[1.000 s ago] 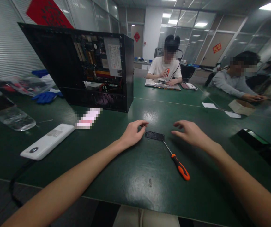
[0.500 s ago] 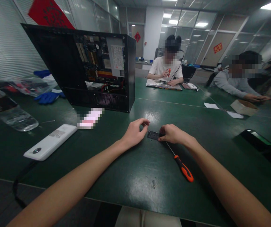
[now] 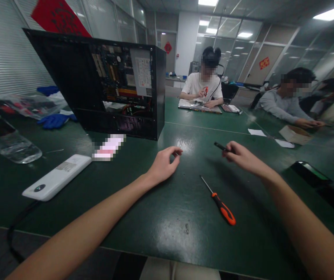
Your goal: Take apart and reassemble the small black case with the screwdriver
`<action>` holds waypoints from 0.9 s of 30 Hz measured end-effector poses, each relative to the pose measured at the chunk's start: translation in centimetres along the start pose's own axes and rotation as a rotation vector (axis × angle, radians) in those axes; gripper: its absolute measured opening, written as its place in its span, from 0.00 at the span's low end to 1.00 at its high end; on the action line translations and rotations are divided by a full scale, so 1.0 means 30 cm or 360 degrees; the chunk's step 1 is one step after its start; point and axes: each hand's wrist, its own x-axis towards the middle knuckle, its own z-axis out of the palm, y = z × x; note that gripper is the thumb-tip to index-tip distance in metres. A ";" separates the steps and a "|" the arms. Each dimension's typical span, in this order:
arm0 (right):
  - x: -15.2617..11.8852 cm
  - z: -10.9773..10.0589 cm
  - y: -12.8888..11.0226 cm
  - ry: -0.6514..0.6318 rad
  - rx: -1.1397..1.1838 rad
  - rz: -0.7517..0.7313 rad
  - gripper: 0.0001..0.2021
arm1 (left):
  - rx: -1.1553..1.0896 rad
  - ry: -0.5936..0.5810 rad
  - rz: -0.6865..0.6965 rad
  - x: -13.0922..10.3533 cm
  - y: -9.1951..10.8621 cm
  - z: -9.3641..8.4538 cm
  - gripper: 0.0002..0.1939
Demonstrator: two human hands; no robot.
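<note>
My right hand (image 3: 241,156) is raised over the green table and pinches a small flat black rectangular part (image 3: 220,146). The part is seen nearly edge-on, and my fingers cover one end of it. On the tabletop rests my left hand (image 3: 165,163), its fingers loosely curved with a gap to the thumb and nothing between them. A screwdriver (image 3: 224,208) with an orange and black handle lies between my forearms, its tip pointing away from me. Neither hand touches it.
An open black computer case (image 3: 161,93) stands at the back left. Nearer are a white power bank-like device (image 3: 58,177) with a black cable, a water bottle (image 3: 12,142) and blue gloves (image 3: 54,121). A black device (image 3: 311,173) lies right. Across the table (image 3: 167,217), two people work.
My right hand has lifted the flat black part off the table and moved it right, tilting it edge-on. The screwdriver stays lying there. My left hand has hardly moved.
</note>
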 end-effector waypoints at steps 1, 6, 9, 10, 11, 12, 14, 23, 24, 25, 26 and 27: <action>-0.024 -0.053 0.063 0.0074 -0.0010 0.0078 0.10 | -0.0001 0.0000 0.0005 0.000 0.001 0.001 0.12; -0.164 -0.307 0.382 0.0464 -0.0163 0.0599 0.13 | -0.0002 -0.0033 0.0010 -0.005 0.006 0.008 0.12; -0.242 -0.412 0.537 0.0715 -0.0358 0.0889 0.09 | 0.0002 -0.0050 -0.0002 -0.008 0.010 0.010 0.12; -0.263 -0.436 0.583 0.0769 -0.0414 0.0947 0.10 | 0.0004 -0.0052 -0.0004 -0.008 0.011 0.010 0.11; -0.282 -0.453 0.627 0.0800 -0.0469 0.0982 0.11 | 0.0004 -0.0056 -0.0003 -0.008 0.012 0.009 0.11; -0.298 -0.465 0.670 0.0802 -0.0524 0.1006 0.11 | 0.0005 -0.0057 -0.0002 -0.008 0.012 0.009 0.11; -0.319 -0.472 0.752 0.0726 -0.0633 0.1073 0.10 | 0.0006 -0.0055 0.0005 -0.008 0.011 0.008 0.11; -0.344 -0.406 0.943 0.0476 -0.0713 0.1268 0.29 | 0.0020 -0.0021 0.0046 -0.007 0.001 0.012 0.11; -0.346 -0.401 0.946 0.0466 -0.0710 0.1275 0.30 | 0.0021 -0.0019 0.0052 -0.007 0.001 0.013 0.11; -0.347 -0.397 0.947 0.0456 -0.0706 0.1280 0.30 | 0.0021 -0.0019 0.0056 -0.007 0.001 0.013 0.11; -0.347 -0.394 0.947 0.0449 -0.0703 0.1283 0.29 | 0.0020 -0.0019 0.0060 -0.007 0.000 0.013 0.11; -0.347 -0.392 0.946 0.0448 -0.0701 0.1284 0.29 | 0.0018 -0.0018 0.0063 -0.007 0.000 0.013 0.11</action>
